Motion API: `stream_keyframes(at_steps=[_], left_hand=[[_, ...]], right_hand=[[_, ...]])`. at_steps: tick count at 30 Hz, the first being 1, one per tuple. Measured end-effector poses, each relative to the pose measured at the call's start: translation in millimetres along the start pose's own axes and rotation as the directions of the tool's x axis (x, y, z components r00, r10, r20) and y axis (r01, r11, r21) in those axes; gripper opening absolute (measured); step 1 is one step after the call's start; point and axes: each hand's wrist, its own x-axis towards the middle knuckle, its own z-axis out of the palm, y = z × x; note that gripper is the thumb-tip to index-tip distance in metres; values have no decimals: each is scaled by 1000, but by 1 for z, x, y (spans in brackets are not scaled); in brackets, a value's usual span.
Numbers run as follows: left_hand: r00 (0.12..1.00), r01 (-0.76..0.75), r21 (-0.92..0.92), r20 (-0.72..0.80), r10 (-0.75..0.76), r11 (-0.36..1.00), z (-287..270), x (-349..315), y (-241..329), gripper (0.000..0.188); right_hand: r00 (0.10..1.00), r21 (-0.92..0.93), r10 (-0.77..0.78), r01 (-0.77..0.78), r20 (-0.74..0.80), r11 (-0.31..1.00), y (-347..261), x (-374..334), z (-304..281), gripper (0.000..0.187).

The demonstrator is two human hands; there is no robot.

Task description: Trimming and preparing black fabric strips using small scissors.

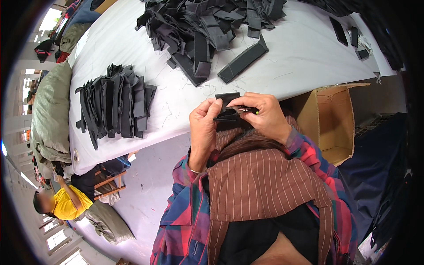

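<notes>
By the white table [176,99], your left hand [204,120] pinched a black strip [228,96] (presumably to steady it); your right hand's [267,115] fingers clamped small snips [248,109].

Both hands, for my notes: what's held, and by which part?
Left hand: dark fabric strip, by its left edge. Right hand: small dark tool, perhaps snips, by its handle end.

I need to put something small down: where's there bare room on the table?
Mostly bare: the white-covered table between the lone black fabric strip and the black phone. Smaller, with loose threads: between the lined-up strips and the left hand. Crowded: the far middle, under heaped strips.
</notes>
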Motion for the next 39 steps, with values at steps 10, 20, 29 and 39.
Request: stream_keyframes(at_steps=[10,20,29,39], left_hand=[[999,26,260,-32,-19,965,0,-10,8,14],[999,25,330,28,-36,944,-8,-11,7,15],[998,25,374,48,-46,927,-10,-8,8,17],[998,48,397,22,-62,917,-10,-8,8,17]], right_hand=[[921,-470,-388,328,-33,819,-9,15,-32,29],[877,-584,-475,423,72,693,-11,16,-29,25],[924,-468,-382,339,4,816,-3,17,-27,21],[883,-530,-464,427,69,733,-3,17,-29,21]])
